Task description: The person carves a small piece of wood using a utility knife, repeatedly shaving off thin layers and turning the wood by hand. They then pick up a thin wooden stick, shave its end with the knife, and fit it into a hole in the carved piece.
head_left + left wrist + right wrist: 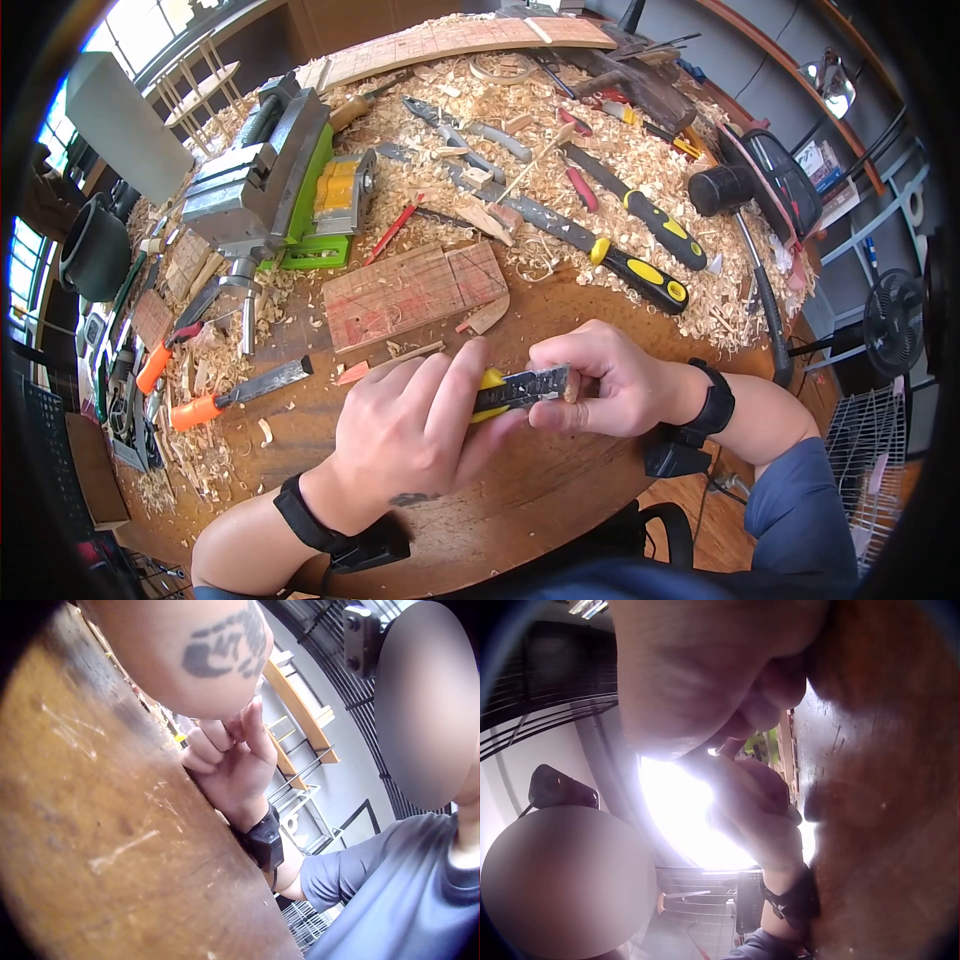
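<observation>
Above the bench, my left grip curls round the yellow-and-black tool, while my right grip pinches the small brown piece at its end; light, controlled pressure seems best.

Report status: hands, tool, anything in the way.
Left hand gripping yellow-and-black tool. Right hand pinching its grey end. No obstruction seen; red-marked board just beyond.

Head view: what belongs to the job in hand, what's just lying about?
In hand, so likely the job:
yellow-and-black tool, in the left hand
small wooden-looking piece, in the right hand

Seemingly just lying about:
orange-handled chisel
black mallet
wood shavings
</observation>
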